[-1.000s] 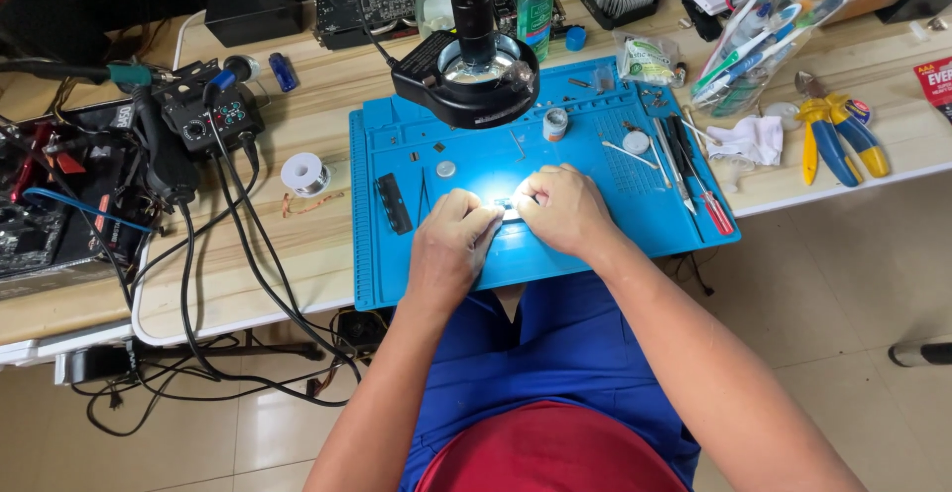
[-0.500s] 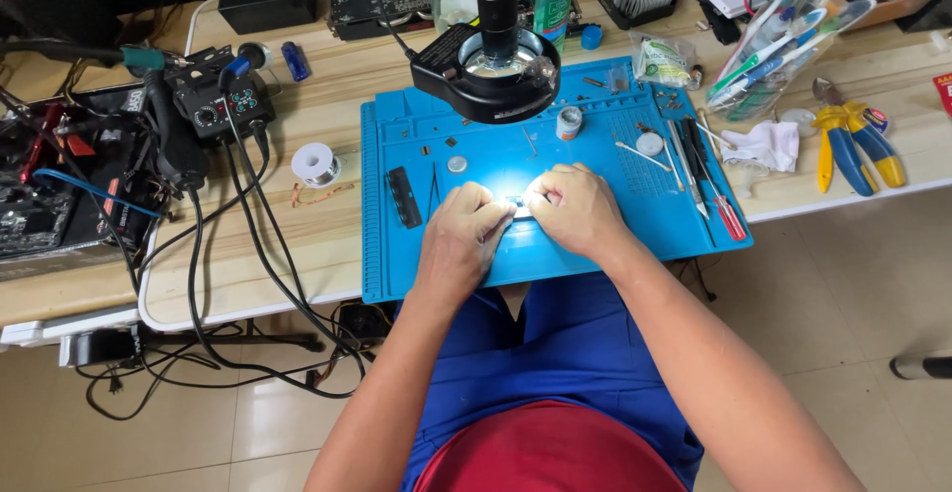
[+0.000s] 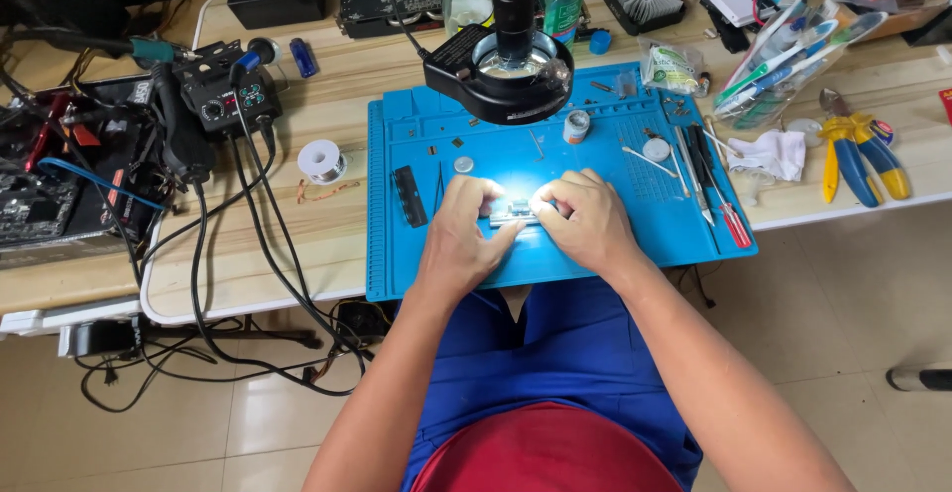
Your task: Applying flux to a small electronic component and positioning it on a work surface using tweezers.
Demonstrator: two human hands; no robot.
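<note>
Small circuit board (image 3: 516, 212), seen from the head view, lay on the blue work mat (image 3: 595, 254) near its front middle, brightly lit from above, pinched from both ends. Left hand (image 3: 462, 234) curled over the board's left end, fingers closed on it; right hand (image 3: 585, 219) clenched likewise on the right end, knuckles up. Directly behind, near the mat's far edge, stood a black ring-lit microscope head (image 3: 501, 73). Left of the hands on the mat, a small black rectangular part (image 3: 409, 195) and thin tweezers (image 3: 438, 186); toward the right side, a red-handled screwdriver (image 3: 722, 204) among other slim tools, plus a small round tin (image 3: 576, 126). Off the mat to the left, on the pale wooden table (image 3: 297, 244), a solder spool (image 3: 321, 162) and a black soldering station (image 3: 226, 101) with cables trailing over the table's edge. Far right, yellow-and-blue pliers (image 3: 858, 155) beside a crumpled white cloth (image 3: 772, 153). Below, blue trousers (image 3: 555, 353) and a red shirt hem (image 3: 545, 452).
</note>
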